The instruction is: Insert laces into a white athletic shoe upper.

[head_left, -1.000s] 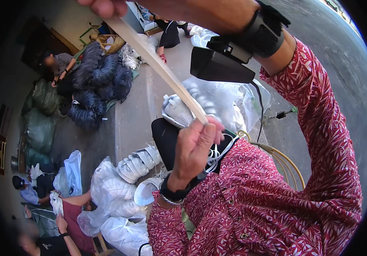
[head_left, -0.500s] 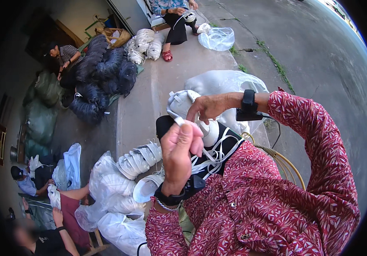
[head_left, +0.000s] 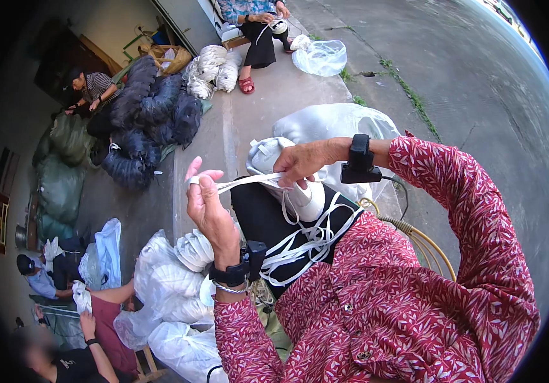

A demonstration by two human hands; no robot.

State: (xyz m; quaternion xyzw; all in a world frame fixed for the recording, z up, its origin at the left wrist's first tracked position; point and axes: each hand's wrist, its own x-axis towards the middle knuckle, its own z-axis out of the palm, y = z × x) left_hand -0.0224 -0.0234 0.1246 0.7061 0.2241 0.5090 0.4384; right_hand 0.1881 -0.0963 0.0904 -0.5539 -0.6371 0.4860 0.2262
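A white shoe (head_left: 309,204) lies across my lap on black cloth (head_left: 249,199), its heel end showing beyond my right hand. Between my hands a flat white shoelace (head_left: 242,184) is drawn out to the left. My left hand (head_left: 212,210) pinches the lace between thumb and fingers, other fingertips spread. Over the middle of the shoe, my right hand (head_left: 301,162) has its fingers closed on the lace by the eyelets; its palm side is hidden. Loose loops of lace hang over the black cloth toward my red patterned shirt.
Clear plastic bags of white shoe parts (head_left: 172,281) stand to my left, another white bag (head_left: 338,121) beyond the shoe. A yellow hose (head_left: 424,246) coils at my right. Dark bundles (head_left: 153,108) are piled far left. Several other people sit nearby, one person (head_left: 261,29) handling a shoe.
My left hand has moved left, away from the shoe, drawing the lace out with it. My right hand has closed from a pointing pose onto the lace.
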